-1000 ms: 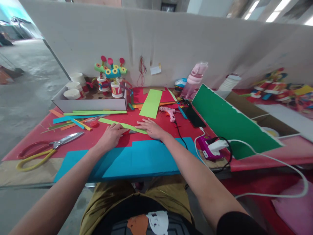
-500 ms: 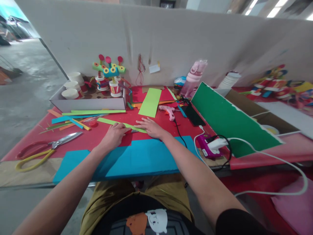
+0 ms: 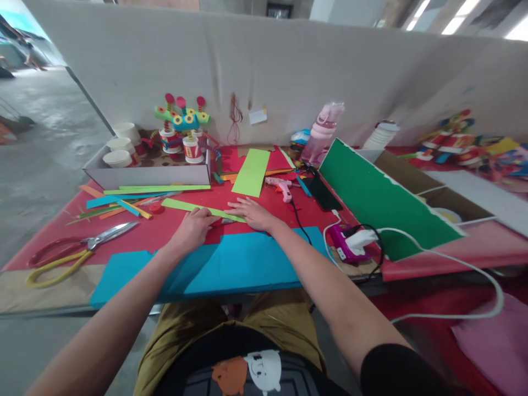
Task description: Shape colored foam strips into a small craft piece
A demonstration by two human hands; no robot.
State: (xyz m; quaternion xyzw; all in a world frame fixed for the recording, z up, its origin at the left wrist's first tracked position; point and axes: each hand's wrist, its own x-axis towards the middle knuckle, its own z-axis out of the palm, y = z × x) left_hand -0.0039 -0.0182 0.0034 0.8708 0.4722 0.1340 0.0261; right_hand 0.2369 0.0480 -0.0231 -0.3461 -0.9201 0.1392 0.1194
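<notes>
A narrow lime-green paper strip point(image 3: 176, 205) lies slantwise on the red table covering, under both of my hands. My left hand point(image 3: 196, 226) is closed at the middle of the strip, its fingertips pressed together on the near edge. My right hand point(image 3: 252, 213) rests flat over the strip's right end, fingers stretched out and apart. Between the hands, a small grey object point(image 3: 227, 221) shows below the strip; its kind is unclear. Just beyond my right hand lies a wide lime-green paper sheet point(image 3: 251, 173). Blue paper point(image 3: 231, 264) stretches along the near table edge under my forearms.
Large scissors point(image 3: 97, 242) lie open at the left, near cut paper strips point(image 3: 132, 208). A box point(image 3: 152, 176) holds paper cups and cup figures. On the right are a pink glue gun point(image 3: 284, 188), a phone point(image 3: 322, 190), a purple power adapter point(image 3: 348, 245) with cables and a green board point(image 3: 383, 203).
The view has turned slightly to the right. Both hands and the strip keep nearly the same places on the table.
</notes>
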